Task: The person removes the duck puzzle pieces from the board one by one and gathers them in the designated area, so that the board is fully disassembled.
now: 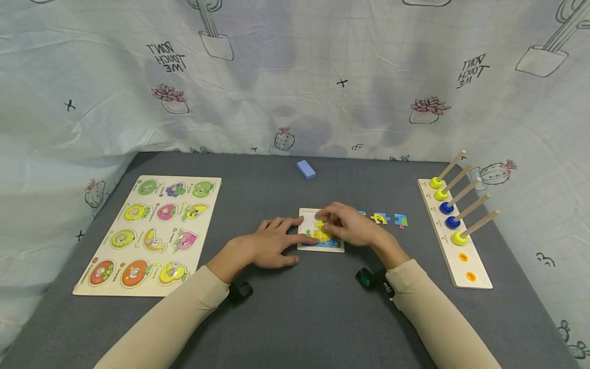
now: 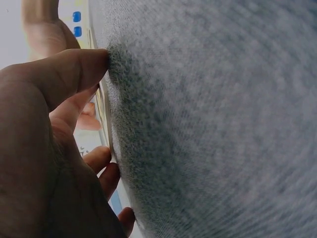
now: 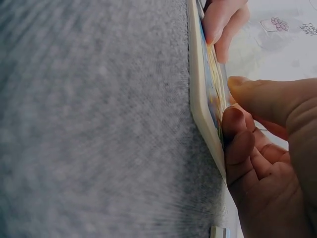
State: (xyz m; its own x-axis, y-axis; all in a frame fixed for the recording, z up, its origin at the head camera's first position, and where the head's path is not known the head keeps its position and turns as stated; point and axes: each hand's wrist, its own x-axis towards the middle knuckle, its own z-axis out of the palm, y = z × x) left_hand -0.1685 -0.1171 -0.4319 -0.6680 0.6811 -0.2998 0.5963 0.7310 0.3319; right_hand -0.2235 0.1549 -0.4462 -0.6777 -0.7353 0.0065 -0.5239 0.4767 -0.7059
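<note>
In the head view a small jigsaw board (image 1: 310, 213) with a pale frame lies mid-table, partly filled with yellow, green and blue pieces. My left hand (image 1: 272, 246) lies at its left side, fingers spread; one fingertip touches the pieces and the thumb rests on the cloth. At the board's upper right my right hand (image 1: 350, 224) has its fingers curled and pinches a yellow puzzle piece (image 1: 324, 235), mostly hidden under the fingers. The right wrist view shows the board (image 3: 199, 94) edge-on, with right thumb and fingertips close together at its surface.
Loose puzzle pieces (image 1: 400, 220) lie right of the board. Farther right stands a peg board (image 1: 470, 274) with upright sticks and yellow and blue rings. A large fruit puzzle board (image 1: 152, 202) lies at left. A blue block (image 1: 306, 169) sits near the back edge.
</note>
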